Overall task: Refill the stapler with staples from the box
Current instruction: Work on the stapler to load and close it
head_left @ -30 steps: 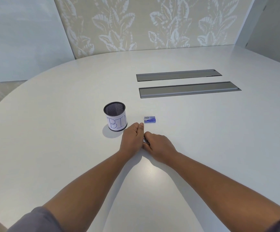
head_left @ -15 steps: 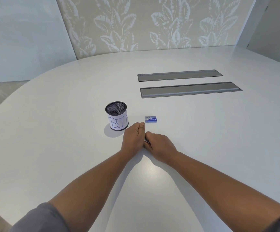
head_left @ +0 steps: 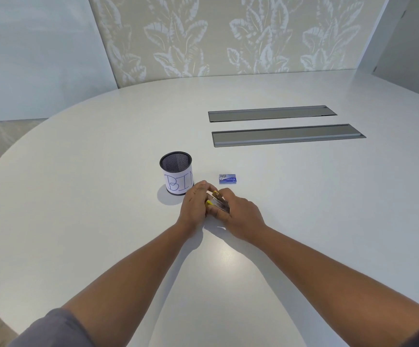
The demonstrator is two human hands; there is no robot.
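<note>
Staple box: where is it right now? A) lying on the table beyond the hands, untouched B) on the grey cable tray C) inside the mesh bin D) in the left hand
A: the blue staple box lies on the table just past both hands, while the left hand and right hand hold the stapler between them.
</note>
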